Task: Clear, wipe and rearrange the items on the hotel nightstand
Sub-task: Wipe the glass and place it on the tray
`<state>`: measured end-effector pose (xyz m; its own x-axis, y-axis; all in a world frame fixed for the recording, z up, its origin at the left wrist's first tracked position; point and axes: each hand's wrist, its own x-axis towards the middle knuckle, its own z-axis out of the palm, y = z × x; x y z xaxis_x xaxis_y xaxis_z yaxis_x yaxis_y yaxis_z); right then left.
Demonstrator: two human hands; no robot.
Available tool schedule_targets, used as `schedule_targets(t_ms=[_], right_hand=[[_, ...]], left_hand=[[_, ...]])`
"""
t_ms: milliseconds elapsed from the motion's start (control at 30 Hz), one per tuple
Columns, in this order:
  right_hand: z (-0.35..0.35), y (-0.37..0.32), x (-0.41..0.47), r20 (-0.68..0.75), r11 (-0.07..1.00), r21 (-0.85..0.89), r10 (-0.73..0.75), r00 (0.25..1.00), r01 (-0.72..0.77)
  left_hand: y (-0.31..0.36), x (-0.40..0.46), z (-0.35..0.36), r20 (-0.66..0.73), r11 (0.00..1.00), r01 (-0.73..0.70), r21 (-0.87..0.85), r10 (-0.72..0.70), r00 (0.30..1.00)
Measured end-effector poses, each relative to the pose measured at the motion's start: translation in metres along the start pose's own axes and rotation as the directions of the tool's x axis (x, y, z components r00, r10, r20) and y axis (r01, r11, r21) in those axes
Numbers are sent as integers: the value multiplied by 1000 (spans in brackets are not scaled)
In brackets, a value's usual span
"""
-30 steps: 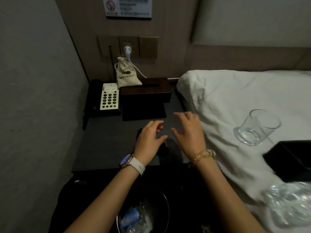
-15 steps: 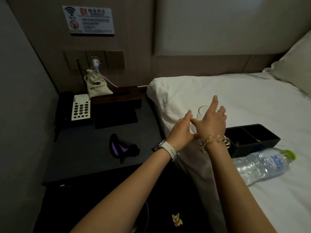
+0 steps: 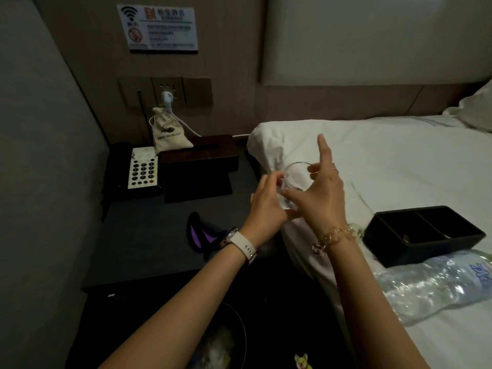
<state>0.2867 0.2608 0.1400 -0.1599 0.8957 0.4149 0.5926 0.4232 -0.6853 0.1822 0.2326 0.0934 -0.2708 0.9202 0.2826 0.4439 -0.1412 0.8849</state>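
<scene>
Both hands are grasping the glass over the bed edge: the left hand is curling round its base, and the right hand is pinching its rim and side, index finger pointing up. The glass is tilting, just beside the worktop, where the cloth is lying. It may be wet, though the dim view hides that. A slipping grip could be dropping it onto the worktop edge, or spilling dregs on the sheet.
</scene>
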Motion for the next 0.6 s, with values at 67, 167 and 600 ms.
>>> schedule_targets(t_ms=[67,167,600], right_hand=[[21,-17,-5,79,992,128,-33,996,22],[54,-38,-14,174,961,274,-87,981,37],[175,-27,-4,488,943,262,55,871,-206]], left_hand=[[-15,-2,-28,-57,1000,9,10,-8,998],[-37,-10,-71,-118,998,25,51,-19,993],[-128,-29,-173,-397,981,189,36,-159,904]])
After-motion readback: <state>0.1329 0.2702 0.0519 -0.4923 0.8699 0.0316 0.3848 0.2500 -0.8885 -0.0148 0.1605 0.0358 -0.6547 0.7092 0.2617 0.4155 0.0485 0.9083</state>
